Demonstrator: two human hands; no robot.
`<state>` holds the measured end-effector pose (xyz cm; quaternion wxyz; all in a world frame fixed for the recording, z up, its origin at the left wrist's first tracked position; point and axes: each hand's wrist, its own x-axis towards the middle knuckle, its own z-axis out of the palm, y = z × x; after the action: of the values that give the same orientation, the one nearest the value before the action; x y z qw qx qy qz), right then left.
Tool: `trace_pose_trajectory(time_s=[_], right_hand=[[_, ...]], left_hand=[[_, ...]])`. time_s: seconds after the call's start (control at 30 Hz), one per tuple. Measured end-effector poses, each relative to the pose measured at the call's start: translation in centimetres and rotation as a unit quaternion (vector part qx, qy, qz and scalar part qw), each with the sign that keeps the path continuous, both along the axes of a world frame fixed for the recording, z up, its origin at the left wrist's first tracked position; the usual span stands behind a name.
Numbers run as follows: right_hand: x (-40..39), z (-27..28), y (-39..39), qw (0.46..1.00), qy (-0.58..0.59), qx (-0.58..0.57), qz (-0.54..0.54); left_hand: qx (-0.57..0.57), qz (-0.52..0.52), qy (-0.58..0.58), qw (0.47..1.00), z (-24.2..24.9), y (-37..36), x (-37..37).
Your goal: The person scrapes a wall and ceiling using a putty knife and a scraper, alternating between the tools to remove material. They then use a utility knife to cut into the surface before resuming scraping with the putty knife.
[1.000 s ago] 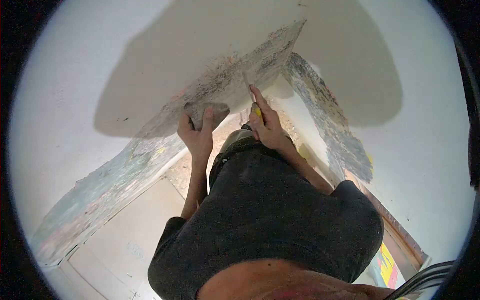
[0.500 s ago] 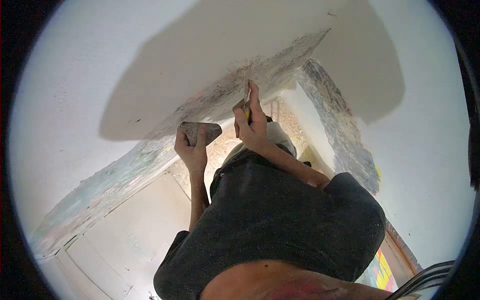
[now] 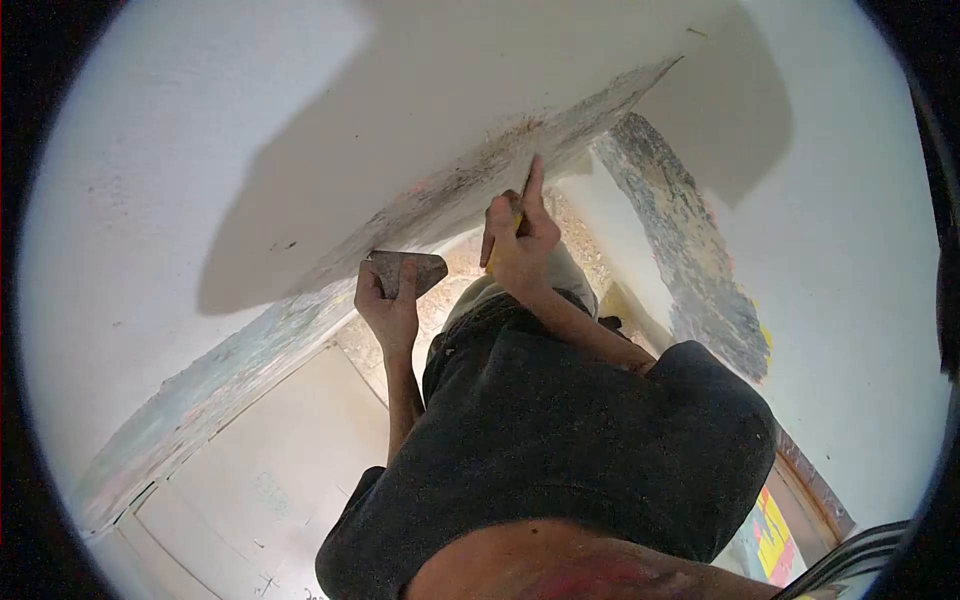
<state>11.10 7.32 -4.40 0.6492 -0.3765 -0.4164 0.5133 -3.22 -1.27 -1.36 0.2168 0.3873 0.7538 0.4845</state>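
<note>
My left hand [image 3: 388, 312] grips a flat, dark, trapezoid scraper plate [image 3: 422, 272], thumb laid across its face, just off the left wall's rough strip. In my right hand [image 3: 520, 250] is a putty knife [image 3: 517, 222] with a yellow handle, fingers wrapped round it and the index finger stretched forward along it. Its tip end is close to the grey patched strip [image 3: 455, 180] on the left wall, near the corner. The blade is mostly hidden behind my fingers.
A second rough grey strip [image 3: 685, 230] runs down the right wall [image 3: 850, 250]. A pale flat panel [image 3: 270, 430] lies at lower left. Below my hands is a dusty, speckled floor [image 3: 585, 235]. Dark cables [image 3: 850, 560] cross the lower right.
My right hand has moved a little right, and the putty knife has tilted from near upright to leaning right. My left hand with the scraper plate has hardly shifted.
</note>
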Motion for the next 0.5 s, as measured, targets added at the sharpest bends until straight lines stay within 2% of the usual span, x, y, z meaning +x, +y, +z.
trace_pose_trajectory(time_s=[0.13, 0.23, 0.33, 0.47, 0.5], right_hand=[[0.4, 2.1, 2.3, 0.998, 0.053, 0.001, -0.036], [0.3, 0.9, 1.1, 0.996, -0.073, 0.039, -0.027], [2.2, 3.4, 2.6, 0.994, -0.057, -0.080, -0.043], [1.3, 2.1, 0.8, 0.989, -0.148, 0.007, -0.016], [1.4, 2.1, 1.4, 0.990, -0.134, -0.009, -0.031]], left_hand=[[-0.003, -0.038, 0.015, 0.999, 0.2, 0.2, -0.4], [-0.013, -0.076, 0.005, 0.997, 0.3, 0.3, -0.3], [-0.020, -0.102, 0.000, 0.995, 0.2, 0.4, -0.3], [-0.032, -0.139, 0.007, 0.990, 0.4, 0.8, 0.2], [-0.037, -0.148, 0.011, 0.988, 0.4, 1.0, 0.1]])
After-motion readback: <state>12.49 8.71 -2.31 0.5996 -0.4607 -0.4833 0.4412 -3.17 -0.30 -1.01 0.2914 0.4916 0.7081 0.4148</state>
